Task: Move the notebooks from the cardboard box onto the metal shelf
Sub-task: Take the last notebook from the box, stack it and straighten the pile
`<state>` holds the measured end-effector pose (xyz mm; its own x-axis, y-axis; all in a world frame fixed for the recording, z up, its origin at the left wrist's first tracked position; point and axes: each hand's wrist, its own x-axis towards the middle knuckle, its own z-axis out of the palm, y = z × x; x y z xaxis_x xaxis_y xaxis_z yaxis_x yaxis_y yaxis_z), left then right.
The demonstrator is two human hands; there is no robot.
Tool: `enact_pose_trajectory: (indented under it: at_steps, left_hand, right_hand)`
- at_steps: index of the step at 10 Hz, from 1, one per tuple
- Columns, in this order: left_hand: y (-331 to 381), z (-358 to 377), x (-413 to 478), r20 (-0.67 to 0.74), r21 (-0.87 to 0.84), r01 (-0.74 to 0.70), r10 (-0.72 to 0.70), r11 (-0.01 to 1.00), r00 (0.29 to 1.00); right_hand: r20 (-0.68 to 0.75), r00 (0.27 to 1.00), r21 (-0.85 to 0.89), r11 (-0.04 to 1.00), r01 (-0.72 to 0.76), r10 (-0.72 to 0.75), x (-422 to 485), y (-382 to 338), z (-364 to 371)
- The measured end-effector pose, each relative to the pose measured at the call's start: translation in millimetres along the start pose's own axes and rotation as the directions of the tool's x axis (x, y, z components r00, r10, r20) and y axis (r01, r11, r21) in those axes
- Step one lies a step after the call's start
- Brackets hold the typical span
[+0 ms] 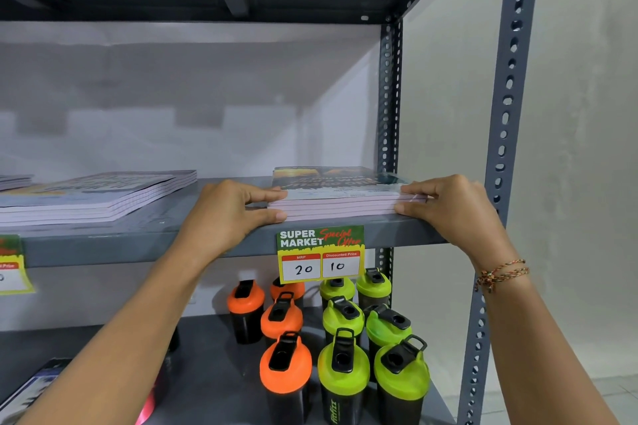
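A small stack of notebooks with pale pink page edges and a dark printed cover lies at the right end of the grey metal shelf. My left hand grips the stack's left side, fingers on top and thumb at the bottom edge. My right hand grips its right side the same way. A second, taller stack of notebooks rests further left on the same shelf. The cardboard box is out of view.
A price tag reading 20 and 10 hangs from the shelf edge under the stack. Below stand several orange-lidded and green-lidded shaker bottles. Perforated grey uprights frame the right side. Another tag hangs at far left.
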<state>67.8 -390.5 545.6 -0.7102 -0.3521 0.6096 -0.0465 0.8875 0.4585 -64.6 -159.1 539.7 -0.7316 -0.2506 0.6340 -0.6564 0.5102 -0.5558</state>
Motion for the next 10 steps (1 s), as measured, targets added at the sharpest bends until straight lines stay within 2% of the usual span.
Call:
enact_pose_trajectory:
  at_steps: [4,5,6,7,8,9,10]
  left_hand:
    - [-1,0,-1,-0.022,-0.005,0.017,-0.017,1.0,1.0]
    - [-1,0,0,-0.025,-0.001,0.031,-0.031,1.0,0.999]
    - [0,-2,0,-0.016,0.048,0.026,-0.025,0.998,1.0]
    - [10,0,5,0.039,0.152,-0.092,0.087,0.984,0.995]
    - [19,5,11,0.096,0.173,-0.14,0.125,0.975,0.988]
    - [23,10,17,0.182,0.188,-0.153,0.118,0.97,0.976]
    - [25,9,18,0.191,0.212,-0.166,0.125,0.963,0.974]
  right_hand:
    - [-0.002,1.0,0.02,1.0,-0.014,0.014,1,0,5]
    - [0.006,1.0,0.004,1.0,-0.013,0.013,-1,-2,3]
    - [0.001,1.0,-0.084,0.996,0.025,-0.025,-3,-9,5]
    - [0.061,0.98,-0.129,0.972,0.194,-0.187,-2,-27,15]
    - [0.116,0.965,-0.12,0.961,0.249,-0.235,-2,-36,27]
    - [0.155,0.971,-0.128,0.971,0.202,-0.182,8,-40,28]
    - [0.131,0.969,-0.139,0.964,0.228,-0.21,-3,-39,30]
